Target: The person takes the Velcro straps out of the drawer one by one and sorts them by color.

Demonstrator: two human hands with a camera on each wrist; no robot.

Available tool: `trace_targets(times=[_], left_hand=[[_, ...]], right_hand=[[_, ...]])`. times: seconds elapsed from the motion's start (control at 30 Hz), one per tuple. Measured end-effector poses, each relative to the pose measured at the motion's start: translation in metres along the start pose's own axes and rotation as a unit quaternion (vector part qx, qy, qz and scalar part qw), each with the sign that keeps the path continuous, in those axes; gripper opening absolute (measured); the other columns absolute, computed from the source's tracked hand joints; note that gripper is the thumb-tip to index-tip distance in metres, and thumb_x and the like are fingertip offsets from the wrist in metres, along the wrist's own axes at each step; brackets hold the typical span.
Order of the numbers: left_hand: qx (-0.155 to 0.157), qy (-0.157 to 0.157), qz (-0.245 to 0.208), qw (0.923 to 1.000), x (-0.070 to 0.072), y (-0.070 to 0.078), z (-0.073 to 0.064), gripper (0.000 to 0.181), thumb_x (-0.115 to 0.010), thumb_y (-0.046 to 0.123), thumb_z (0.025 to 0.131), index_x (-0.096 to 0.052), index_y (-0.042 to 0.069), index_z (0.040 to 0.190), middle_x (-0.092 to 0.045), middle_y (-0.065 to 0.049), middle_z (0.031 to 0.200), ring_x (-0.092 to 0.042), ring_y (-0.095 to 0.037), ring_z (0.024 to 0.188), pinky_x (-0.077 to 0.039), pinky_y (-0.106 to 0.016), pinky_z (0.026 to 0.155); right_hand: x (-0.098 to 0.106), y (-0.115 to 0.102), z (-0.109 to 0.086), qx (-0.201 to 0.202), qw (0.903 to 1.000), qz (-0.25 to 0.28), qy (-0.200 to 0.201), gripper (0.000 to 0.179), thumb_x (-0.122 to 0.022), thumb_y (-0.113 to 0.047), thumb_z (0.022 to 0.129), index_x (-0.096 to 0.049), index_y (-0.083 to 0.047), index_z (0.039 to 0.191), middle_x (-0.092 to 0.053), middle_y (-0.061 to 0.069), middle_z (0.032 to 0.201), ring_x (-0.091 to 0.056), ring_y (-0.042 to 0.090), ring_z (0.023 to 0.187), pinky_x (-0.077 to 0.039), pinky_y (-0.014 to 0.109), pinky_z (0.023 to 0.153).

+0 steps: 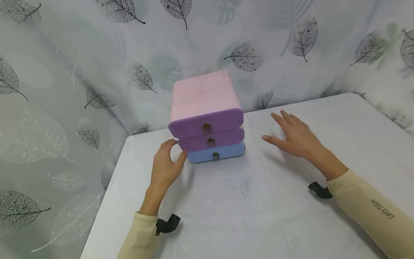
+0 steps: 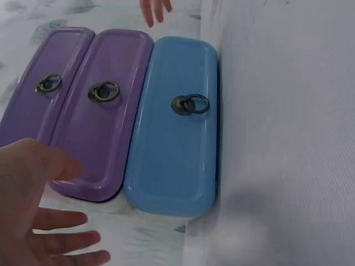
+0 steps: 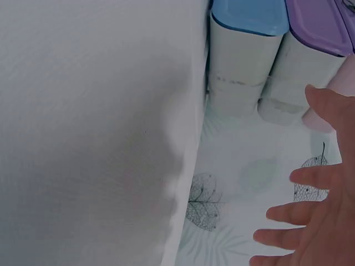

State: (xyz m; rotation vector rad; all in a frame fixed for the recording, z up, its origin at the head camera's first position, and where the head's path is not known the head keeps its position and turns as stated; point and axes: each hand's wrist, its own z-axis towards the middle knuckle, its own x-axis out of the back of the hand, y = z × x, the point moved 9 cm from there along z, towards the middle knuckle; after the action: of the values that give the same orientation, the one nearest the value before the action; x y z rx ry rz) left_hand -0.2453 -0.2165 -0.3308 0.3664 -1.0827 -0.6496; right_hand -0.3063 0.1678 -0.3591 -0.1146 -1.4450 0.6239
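Note:
A small stack of three drawers stands on the table, with a pink top, an upper purple drawer, a second purple drawer and a blue drawer at the bottom. Each front carries a bronze ring pull. My left hand is at the stack's left side, thumb and fingers spread apart around its front corner, near the middle drawer. Well to the right of the stack, my right hand hovers with fingers extended and thumb apart, holding nothing. White side walls of the lower drawers show in the right wrist view.
A white cloth covers the table, with faint dark smudges before the drawers. Behind and to the left hangs a leaf-patterned curtain. Dark curved pieces stick out from both sleeves at the wrists.

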Motion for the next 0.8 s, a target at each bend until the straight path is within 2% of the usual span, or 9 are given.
trace_targets(times=[0.07, 0.13, 0.2, 0.27, 0.4, 0.5, 0.63, 0.8], left_hand=[[-0.032, 0.044, -0.035, 0.9979, 0.009, 0.009, 0.000, 0.044, -0.072, 0.015, 0.095, -0.062, -0.004, 0.133, -0.064, -0.018, 0.133, -0.061, -0.035, 0.122, -0.051, -0.053, 0.099], [-0.061, 0.086, -0.062, 0.9925, 0.019, 0.019, 0.001, 0.041, -0.071, 0.011, 0.095, -0.062, -0.004, 0.132, -0.068, -0.015, 0.122, -0.066, -0.030, 0.112, -0.055, -0.050, 0.092], [-0.074, 0.117, -0.083, 0.9870, 0.028, 0.029, 0.003, 0.039, -0.070, 0.010, 0.095, -0.063, -0.003, 0.130, -0.070, -0.012, 0.114, -0.068, -0.025, 0.103, -0.058, -0.048, 0.084], [-0.074, 0.134, -0.092, 0.9839, 0.033, 0.038, 0.007, 0.037, -0.069, 0.010, 0.095, -0.063, -0.003, 0.129, -0.069, -0.011, 0.110, -0.069, -0.023, 0.098, -0.059, -0.047, 0.081], [-0.047, 0.120, -0.095, 0.9872, 0.034, 0.051, 0.008, 0.043, -0.068, 0.010, 0.095, -0.060, -0.005, 0.135, -0.064, -0.013, 0.118, -0.069, -0.026, 0.101, -0.060, -0.044, 0.082], [-0.017, 0.094, -0.114, 0.9889, 0.030, 0.056, 0.002, 0.053, -0.068, 0.009, 0.095, -0.053, -0.005, 0.144, -0.058, -0.015, 0.128, -0.066, -0.030, 0.111, -0.059, -0.043, 0.088], [0.007, 0.076, -0.153, 0.9853, 0.024, 0.060, -0.005, 0.067, -0.069, 0.007, 0.094, -0.041, -0.002, 0.155, -0.047, -0.016, 0.141, -0.058, -0.029, 0.124, -0.056, -0.043, 0.094], [0.019, 0.080, -0.176, 0.9809, 0.017, 0.064, -0.012, 0.075, -0.068, 0.006, 0.094, -0.033, -0.001, 0.160, -0.039, -0.017, 0.145, -0.053, -0.026, 0.128, -0.054, -0.042, 0.097]], right_hand=[[0.001, -0.009, -0.001, 0.021, 0.9994, 0.024, 0.011, 0.089, -0.066, -0.055, 0.098, -0.031, -0.004, 0.162, -0.025, 0.030, 0.164, -0.022, 0.052, 0.149, -0.020, 0.073, 0.113], [0.005, -0.021, -0.002, 0.052, 0.9968, 0.054, 0.028, 0.083, -0.069, -0.047, 0.098, -0.035, -0.005, 0.161, -0.032, 0.024, 0.163, -0.028, 0.047, 0.148, -0.024, 0.069, 0.114], [0.013, -0.038, -0.004, 0.086, 0.9908, 0.090, 0.052, 0.076, -0.072, -0.038, 0.099, -0.040, -0.006, 0.159, -0.041, 0.018, 0.160, -0.037, 0.042, 0.146, -0.030, 0.065, 0.113], [0.021, -0.055, -0.005, 0.117, 0.9819, 0.128, 0.075, 0.069, -0.074, -0.031, 0.098, -0.045, -0.006, 0.157, -0.050, 0.013, 0.154, -0.047, 0.036, 0.139, -0.038, 0.060, 0.109], [0.031, -0.086, -0.007, 0.156, 0.9688, 0.172, 0.085, 0.066, -0.075, -0.024, 0.098, -0.047, -0.008, 0.156, -0.057, 0.008, 0.148, -0.058, 0.031, 0.128, -0.049, 0.054, 0.100], [0.027, -0.102, -0.009, 0.169, 0.9677, 0.175, 0.067, 0.071, -0.074, -0.024, 0.099, -0.041, -0.014, 0.161, -0.058, 0.005, 0.148, -0.059, 0.029, 0.127, -0.052, 0.052, 0.098], [0.022, -0.109, -0.013, 0.172, 0.9628, 0.199, 0.063, 0.076, -0.075, -0.021, 0.098, -0.036, -0.018, 0.163, -0.062, 0.003, 0.143, -0.062, 0.026, 0.124, -0.054, 0.048, 0.095], [0.016, -0.111, -0.018, 0.163, 0.9581, 0.228, 0.058, 0.078, -0.075, -0.018, 0.097, -0.034, -0.017, 0.164, -0.063, 0.002, 0.142, -0.062, 0.025, 0.124, -0.056, 0.048, 0.093]])
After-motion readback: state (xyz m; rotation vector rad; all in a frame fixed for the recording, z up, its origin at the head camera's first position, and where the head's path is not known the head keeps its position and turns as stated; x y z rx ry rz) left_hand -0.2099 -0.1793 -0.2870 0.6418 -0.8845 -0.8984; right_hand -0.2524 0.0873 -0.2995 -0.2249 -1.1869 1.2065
